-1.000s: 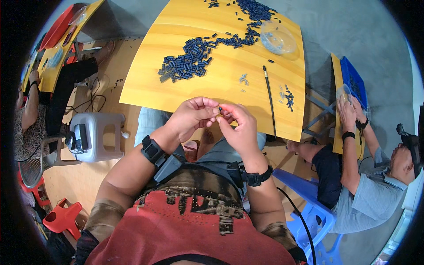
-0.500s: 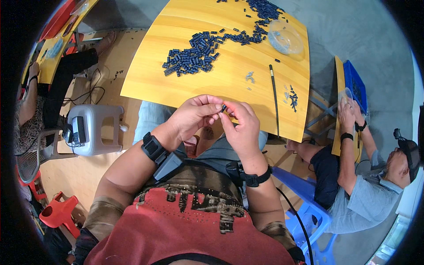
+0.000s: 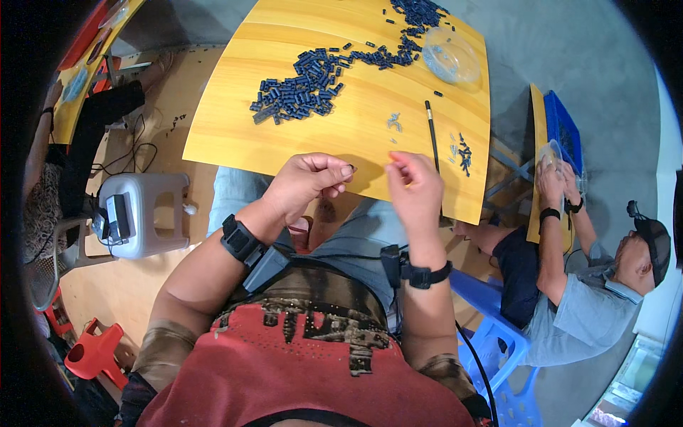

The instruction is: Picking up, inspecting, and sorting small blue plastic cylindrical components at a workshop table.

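My left hand [image 3: 307, 183] is closed in a pinch just off the table's near edge, thumb against forefinger. Only the tip of a small dark plastic piece [image 3: 353, 168] shows between them. Apart from it, over the near edge, is my right hand [image 3: 415, 186]; its curled fingers are smeared by motion, and whether they hold anything cannot be seen. Beyond the hands lie a few small metal pieces [image 3: 394, 122], a thin black stick [image 3: 432, 135] and a cluster of small dark pins [image 3: 464, 154] with silvery ones [image 3: 453, 149] beside it.
A heap of dark blue-black plastic pieces [image 3: 295, 89] trails across the yellow table [image 3: 228, 107] to a clear round tub [image 3: 451, 55]. On the right, another person [image 3: 590, 299] works by a blue tray [image 3: 562, 132]. A grey stool [image 3: 146, 213] stands at left.
My hands were together on a small dark piece; now they are apart. The right hand has moved right, away from the left, which keeps its pinch. The whole view has shifted slightly.
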`<control>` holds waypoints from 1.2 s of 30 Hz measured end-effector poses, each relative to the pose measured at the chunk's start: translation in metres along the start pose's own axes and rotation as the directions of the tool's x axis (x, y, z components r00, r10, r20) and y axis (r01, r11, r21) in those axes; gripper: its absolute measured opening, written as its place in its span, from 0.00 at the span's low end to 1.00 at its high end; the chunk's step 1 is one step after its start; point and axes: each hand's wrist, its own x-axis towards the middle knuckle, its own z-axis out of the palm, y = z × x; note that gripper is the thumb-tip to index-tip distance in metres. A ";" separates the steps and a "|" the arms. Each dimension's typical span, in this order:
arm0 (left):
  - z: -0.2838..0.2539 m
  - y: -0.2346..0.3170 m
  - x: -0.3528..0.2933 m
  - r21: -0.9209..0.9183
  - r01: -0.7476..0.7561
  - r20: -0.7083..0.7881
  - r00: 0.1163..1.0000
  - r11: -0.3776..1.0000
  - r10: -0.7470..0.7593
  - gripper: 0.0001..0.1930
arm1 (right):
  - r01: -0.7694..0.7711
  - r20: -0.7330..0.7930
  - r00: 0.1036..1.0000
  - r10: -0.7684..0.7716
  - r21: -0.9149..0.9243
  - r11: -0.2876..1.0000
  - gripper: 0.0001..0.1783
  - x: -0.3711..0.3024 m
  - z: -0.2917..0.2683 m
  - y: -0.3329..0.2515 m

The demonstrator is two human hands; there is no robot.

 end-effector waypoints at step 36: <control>0.005 0.001 -0.007 0.234 -0.229 0.093 0.973 0.945 0.212 0.08 | 0.347 0.257 0.912 -0.319 -0.068 0.935 0.03 0.006 -0.013 -0.024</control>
